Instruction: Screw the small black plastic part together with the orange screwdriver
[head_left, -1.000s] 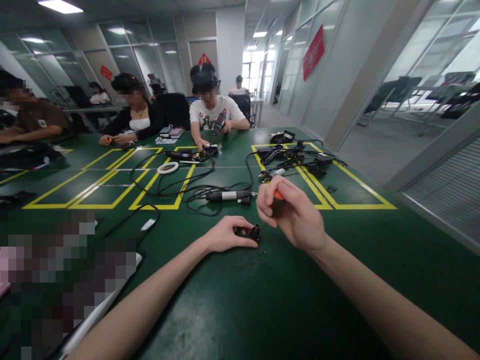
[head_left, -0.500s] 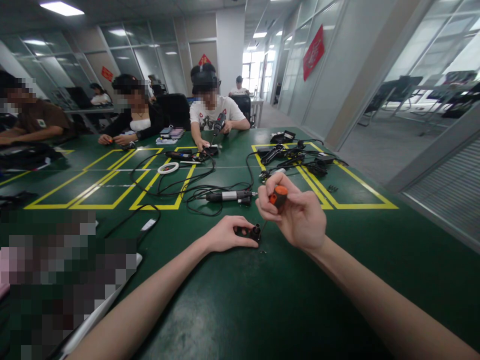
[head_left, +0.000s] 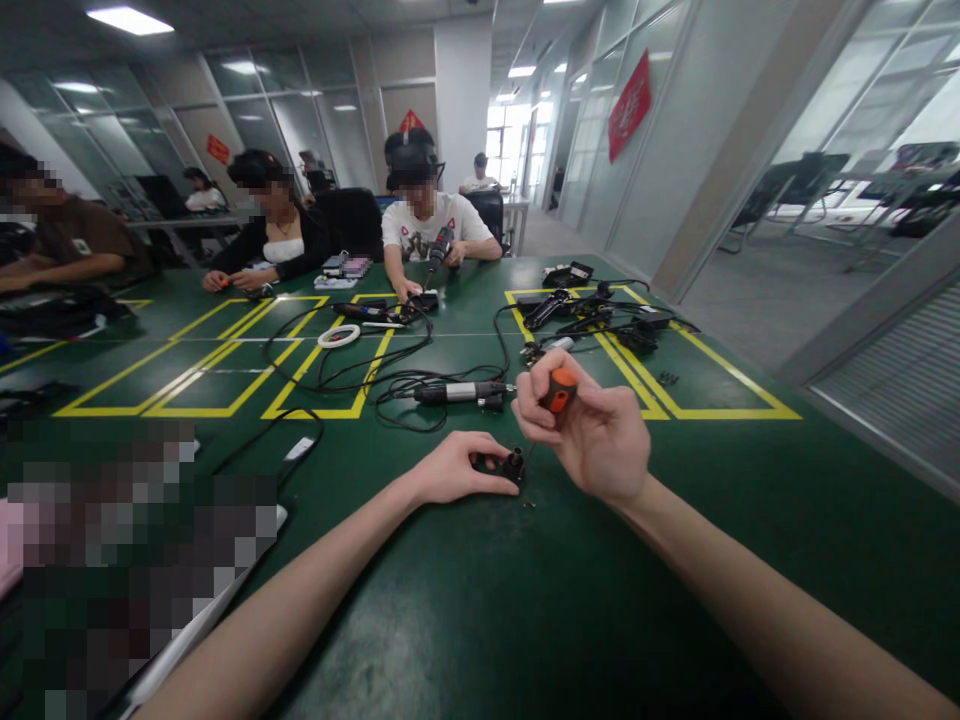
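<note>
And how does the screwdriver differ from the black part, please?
The screwdriver has an orange and dark handle; the black part shows no orange. The screwdriver is in the right hand, the black part in the left hand. The screwdriver's handle is raised above the table; the black part is held low, near the tabletop. Both are held.

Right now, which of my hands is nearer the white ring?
Left. Your left hand, holding a black part, is closer to you than the white ring and to its right; your right hand, around a screwdriver, is even farther right.
</note>
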